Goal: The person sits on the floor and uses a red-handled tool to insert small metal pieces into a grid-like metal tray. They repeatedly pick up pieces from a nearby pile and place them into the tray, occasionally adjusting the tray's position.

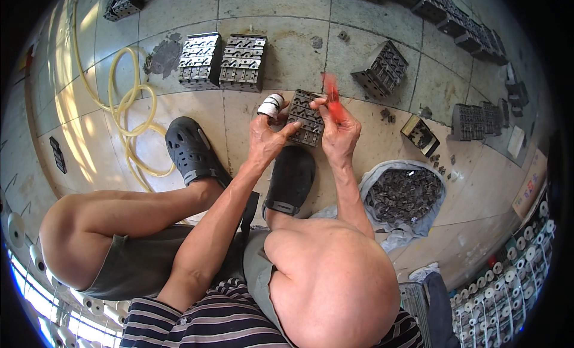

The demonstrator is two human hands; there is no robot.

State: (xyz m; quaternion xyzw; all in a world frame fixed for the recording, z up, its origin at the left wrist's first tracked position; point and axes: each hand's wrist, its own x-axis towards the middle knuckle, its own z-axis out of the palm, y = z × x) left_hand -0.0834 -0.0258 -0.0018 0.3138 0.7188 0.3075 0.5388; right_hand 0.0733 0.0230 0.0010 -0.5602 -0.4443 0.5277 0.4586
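A dark metal block [306, 118] with rows of slots and zigzag cut-outs is tilted upright just beyond my right shoe. My left hand [268, 136] grips its left side, the thumb on the face; a white wrapping with dark bands [271, 106] covers one finger. At the block's right edge my right hand [341, 136] is closed on a slim red tool [332, 100]. Motion smears the tool, so its kind and tip cannot be made out.
Similar slotted blocks stand ahead, a pair [242, 61] at left and one [382, 69] at right. A cloth-lined tub of dark metal pieces [402, 195] sits right, near a small open box [420, 134]. Yellowish hose [133, 106] coils at left. Dark shoes [194, 147] flank the work.
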